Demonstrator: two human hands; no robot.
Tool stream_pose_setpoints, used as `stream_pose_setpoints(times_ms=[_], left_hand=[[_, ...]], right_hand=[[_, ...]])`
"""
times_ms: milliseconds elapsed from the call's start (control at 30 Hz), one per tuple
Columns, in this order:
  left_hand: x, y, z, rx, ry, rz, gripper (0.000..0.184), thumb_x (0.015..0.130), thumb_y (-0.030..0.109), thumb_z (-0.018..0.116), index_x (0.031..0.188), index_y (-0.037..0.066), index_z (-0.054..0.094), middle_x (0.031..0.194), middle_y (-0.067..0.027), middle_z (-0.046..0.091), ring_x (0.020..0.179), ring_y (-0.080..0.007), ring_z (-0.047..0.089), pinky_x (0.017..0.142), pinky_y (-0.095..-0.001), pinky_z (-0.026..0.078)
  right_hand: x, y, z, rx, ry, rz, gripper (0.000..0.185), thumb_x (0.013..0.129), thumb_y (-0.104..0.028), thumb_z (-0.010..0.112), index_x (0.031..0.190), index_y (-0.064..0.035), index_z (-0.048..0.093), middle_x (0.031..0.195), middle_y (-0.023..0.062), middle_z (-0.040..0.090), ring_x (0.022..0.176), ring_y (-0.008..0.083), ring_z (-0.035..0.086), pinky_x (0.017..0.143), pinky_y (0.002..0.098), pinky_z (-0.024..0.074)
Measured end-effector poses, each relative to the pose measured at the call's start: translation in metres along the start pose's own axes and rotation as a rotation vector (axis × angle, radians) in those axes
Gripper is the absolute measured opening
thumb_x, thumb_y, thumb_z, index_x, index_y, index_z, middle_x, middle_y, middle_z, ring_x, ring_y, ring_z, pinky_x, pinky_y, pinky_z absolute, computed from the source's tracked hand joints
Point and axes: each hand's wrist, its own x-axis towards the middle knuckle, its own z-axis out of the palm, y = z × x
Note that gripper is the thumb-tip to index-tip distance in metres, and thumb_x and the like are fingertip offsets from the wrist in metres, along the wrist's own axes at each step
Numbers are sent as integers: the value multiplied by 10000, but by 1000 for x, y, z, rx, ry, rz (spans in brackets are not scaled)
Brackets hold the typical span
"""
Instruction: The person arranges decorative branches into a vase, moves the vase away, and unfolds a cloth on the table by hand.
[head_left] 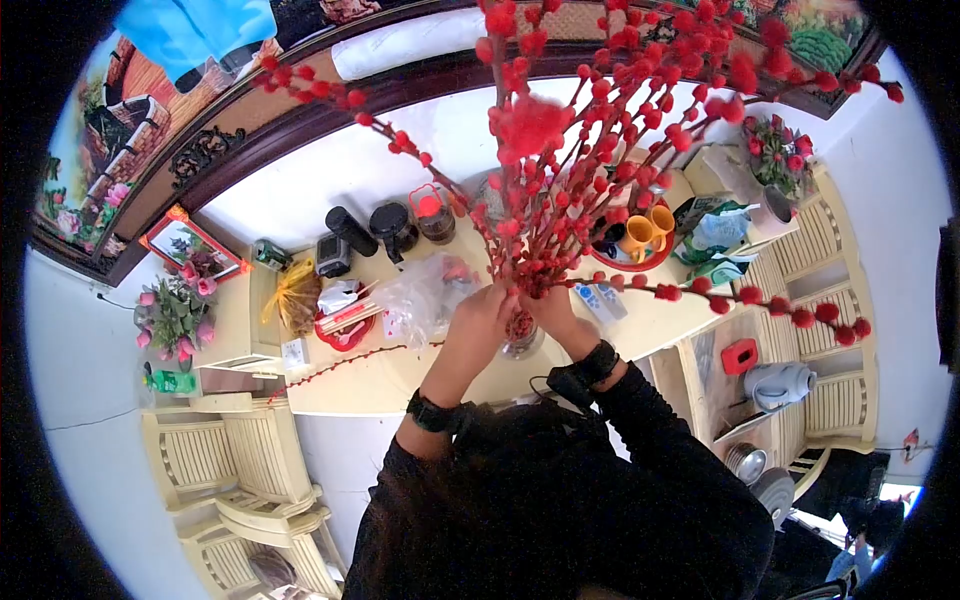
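Observation:
A big bunch of red pussy willow branches (545, 195) stands upright in front of me and fans out wide at the top. My left hand (482, 318) is closed around the lower stems from the left side. From the right, my right hand (558, 318) also closes on the stems, close beside the left one. Below and between the hands shows a clear glass vase (522, 345), mostly hidden; the stem ends seem to be in it. One loose red branch (340, 370) lies across the cream tabletop (400, 390) to the left.
Left of the bunch are a crumpled plastic bag (425, 300), a red dish (345, 330), a yellow bag (292, 297) and dark bottles (352, 232). A red tray (630, 262) with orange cups (645, 235) sits on the right. Cream chairs (235, 450) flank the table.

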Motion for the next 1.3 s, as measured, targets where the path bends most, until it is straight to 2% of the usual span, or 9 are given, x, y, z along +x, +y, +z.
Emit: stream_pose_setpoints(times_ms=[100, 333, 433, 633, 733, 833, 933, 1033, 1300], left_hand=[[-1, -5, 5, -16, -14, 7, 143, 813, 124, 446, 869, 1, 491, 710, -159, 554, 667, -318, 539, 588, -362, 423], [-5, -10, 13, -49, 11, -5, 125, 812, 119, 447, 848, 7, 490, 703, -138, 564, 646, -292, 554, 581, -347, 435], [-9, -16, 16, -86, 28, 10, 114, 813, 111, 445, 843, 10, 488, 698, -138, 563, 638, -283, 560, 570, -340, 439], [-12, -26, 21, -148, 62, 6, 187, 775, 83, 488, 946, 8, 488, 728, -195, 533, 665, -349, 523, 558, -380, 415], [-11, -27, 21, -161, 61, -5, 159, 773, 75, 491, 916, 5, 491, 720, -193, 533, 666, -352, 521, 555, -378, 412], [-13, -37, 30, -25, 61, 0, 117, 817, 97, 439, 849, 4, 503, 695, -140, 566, 631, -280, 567, 564, -329, 445], [-15, -42, 32, -136, 41, -47, 126, 784, 86, 479, 884, 9, 490, 717, -186, 537, 670, -351, 521, 554, -379, 411], [-12, -41, 26, -123, 31, -59, 124, 788, 94, 476, 877, 10, 489, 719, -184, 539, 676, -348, 523, 557, -386, 409], [-14, -57, 42, -110, 53, -34, 124, 800, 97, 461, 867, -1, 500, 730, -172, 554, 665, -319, 547, 569, -364, 432]], right_hand=[[-1, 9, -6, 153, -129, -14, 537, 676, -48, 643, 1116, -25, 336, 1070, 95, 485, 931, 164, 500, 779, 288, 424], [-8, -14, -28, -63, -316, 108, 474, 703, -154, 622, 1118, -41, 424, 1087, 76, 497, 966, 174, 489, 825, 306, 393], [-8, 2, -29, -182, -301, -19, 488, 697, -148, 625, 1124, -40, 416, 1089, 81, 498, 968, 175, 489, 829, 302, 390], [-9, 3, -27, -33, -221, -35, 515, 694, -147, 623, 1138, -39, 384, 1097, 101, 475, 986, 191, 472, 835, 331, 387], [-10, 4, -24, -17, -176, 19, 443, 690, -41, 569, 1109, -17, 425, 1059, 83, 492, 989, 178, 446, 845, 308, 353], [-13, 9, -21, 123, -139, -69, 431, 697, -26, 537, 1110, -7, 415, 1064, 90, 482, 981, 172, 449, 843, 309, 355], [-12, 17, -16, 261, -136, -46, 434, 693, -9, 521, 1106, -9, 389, 1039, 88, 488, 972, 162, 465, 825, 304, 389], [-14, 7, -23, 31, -187, -87, 431, 685, 13, 501, 1102, -4, 394, 1049, 92, 485, 978, 161, 463, 834, 302, 381], [-12, 24, -25, 8, -183, -48, 494, 665, 18, 513, 1137, -5, 371, 1083, 86, 462, 995, 174, 447, 847, 304, 361]])
